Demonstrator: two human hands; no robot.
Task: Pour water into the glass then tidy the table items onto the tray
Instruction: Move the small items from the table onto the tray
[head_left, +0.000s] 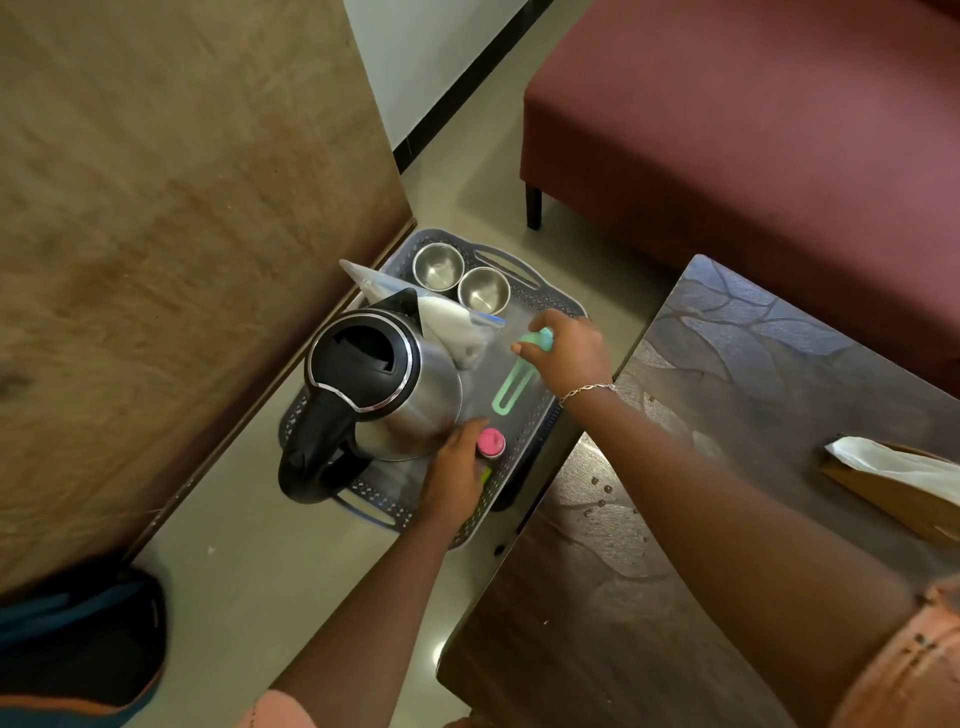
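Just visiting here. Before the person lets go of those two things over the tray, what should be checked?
1. Left hand grips pink-capped bottle upright over tray: ok.
2. Right hand holds green tool over tray: ok.
3. Kettle upright on tray: ok.
4. Steel cups on tray: ok.
5. Glass on tray: cannot tell, none visible.
6. Table dry: not ok, droplets.

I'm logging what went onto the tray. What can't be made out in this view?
- Bottle: head view, only the pink cap shows; the left hand covers its body.
- Green tool: its upper end is mostly wrapped by the right hand, with motion blur.
- Bag: partly behind the kettle; contents unclear.
- Glass: none in view, so pouring cannot be judged.
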